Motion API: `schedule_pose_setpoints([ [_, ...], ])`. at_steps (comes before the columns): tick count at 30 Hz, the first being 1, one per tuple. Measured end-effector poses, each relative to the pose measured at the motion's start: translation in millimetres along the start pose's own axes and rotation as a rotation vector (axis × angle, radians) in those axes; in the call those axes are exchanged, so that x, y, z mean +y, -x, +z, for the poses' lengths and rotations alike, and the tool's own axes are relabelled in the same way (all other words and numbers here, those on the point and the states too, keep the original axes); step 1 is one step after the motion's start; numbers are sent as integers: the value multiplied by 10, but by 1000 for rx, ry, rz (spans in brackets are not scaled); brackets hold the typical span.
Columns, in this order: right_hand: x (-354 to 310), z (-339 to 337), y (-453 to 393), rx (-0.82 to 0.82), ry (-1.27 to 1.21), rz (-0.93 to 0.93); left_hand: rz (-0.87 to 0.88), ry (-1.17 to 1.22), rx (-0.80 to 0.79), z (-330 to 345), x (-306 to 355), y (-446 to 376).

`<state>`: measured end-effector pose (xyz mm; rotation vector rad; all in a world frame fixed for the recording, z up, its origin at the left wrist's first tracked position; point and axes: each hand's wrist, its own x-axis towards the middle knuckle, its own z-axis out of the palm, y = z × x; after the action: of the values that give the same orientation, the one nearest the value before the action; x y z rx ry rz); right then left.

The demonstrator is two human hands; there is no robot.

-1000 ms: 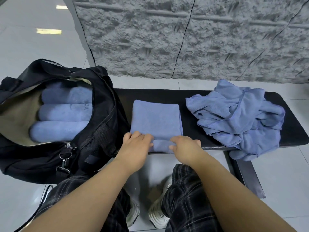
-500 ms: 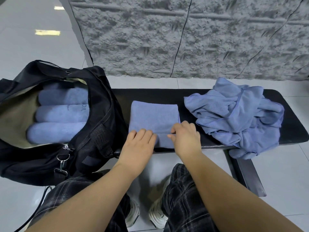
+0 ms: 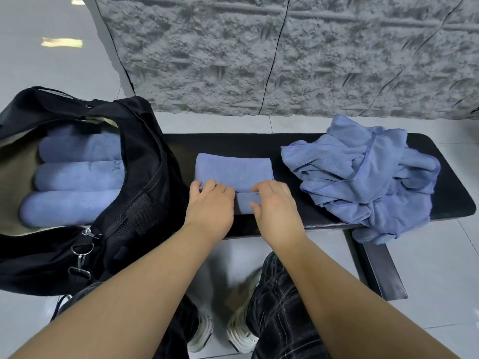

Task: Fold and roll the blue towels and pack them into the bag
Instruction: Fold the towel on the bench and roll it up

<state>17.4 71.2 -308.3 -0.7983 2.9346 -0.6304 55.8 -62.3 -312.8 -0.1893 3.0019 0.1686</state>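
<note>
Black bag (image 3: 145, 203) holds three rolled towels (image 3: 77, 174), its top open.

The bag (image 3: 145, 182) runs off the left edge, and the hands cover the towel roll's (image 3: 243, 203) ends.

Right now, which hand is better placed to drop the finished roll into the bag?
Left hand: it grips the roll on the side nearest the bag; the right hand is farther away.
</note>
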Motion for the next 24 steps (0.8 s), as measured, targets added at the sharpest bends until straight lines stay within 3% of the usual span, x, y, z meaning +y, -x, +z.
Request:
schedule_pose_setpoints([
  [3, 7, 72, -14, 109, -15, -52, -3, -32, -52, -77, -20, -125],
  [7, 35, 183, -30, 7, 34, -73, -10, -62, -59, -80, -39, -258],
  [12, 108, 312, -217, -26, 108, -55, 98, -38, 269, 43, -82, -216],
  [15, 76, 231, -384, -101, 131, -17, 208, -95, 353, 115, -121, -124],
  [20, 50, 161, -728, -331, 294, 39, 185, -97, 246, 202, -200, -71],
  [22, 35, 170, -809, -270, 292, 36, 157, -77, 218, 160, -200, -169],
  [24, 37, 187, -801, -106, 246, -10, 143, -5, 150, 66, -193, -278],
])
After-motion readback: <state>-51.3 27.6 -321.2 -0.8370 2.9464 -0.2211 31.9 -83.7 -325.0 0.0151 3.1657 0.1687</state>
